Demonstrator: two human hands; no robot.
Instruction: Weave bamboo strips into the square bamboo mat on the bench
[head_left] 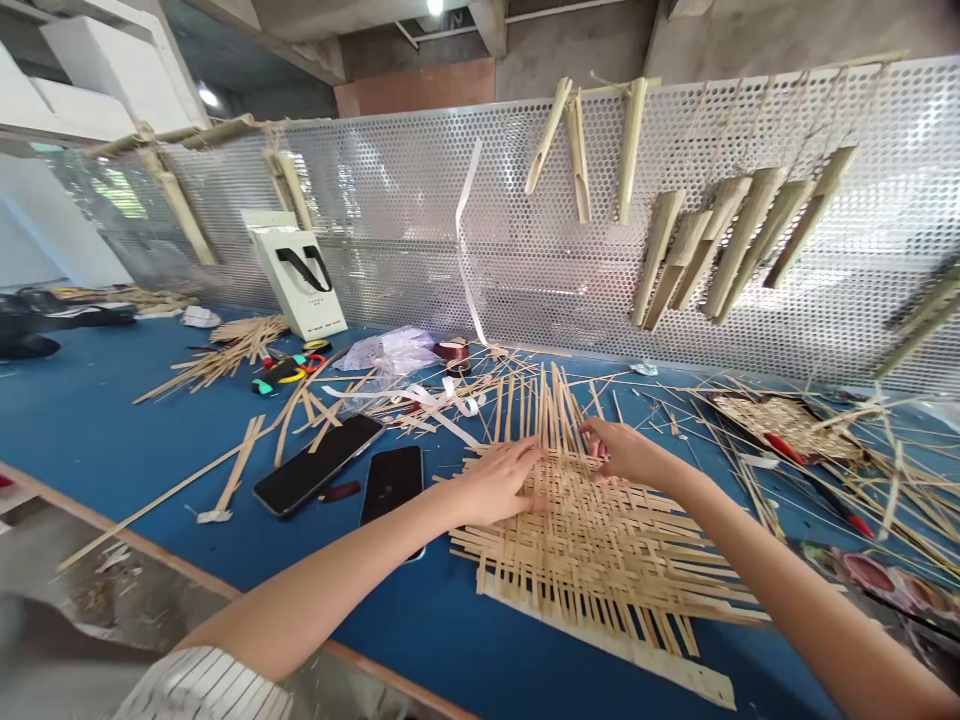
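Well beyond the weaving (600,550), lettered bag (294,305)

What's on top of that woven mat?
The left hand rests over the far left part of the woven mat; the right hand is at its far side, fingers curled. Whatever weave lies directly beneath the hands is covered and can't be seen.

The left hand (499,482) covers part of the woven mat (600,545), so the strips under it are hidden. The right hand (626,455) has its fingertips curled in, and I can't tell if they pinch a strip. The left arm (337,580) hides part of a phone (394,480). The little words on the white bag (292,285) are too tiny to read. The bottom edge cuts off the striped sleeve (206,688).
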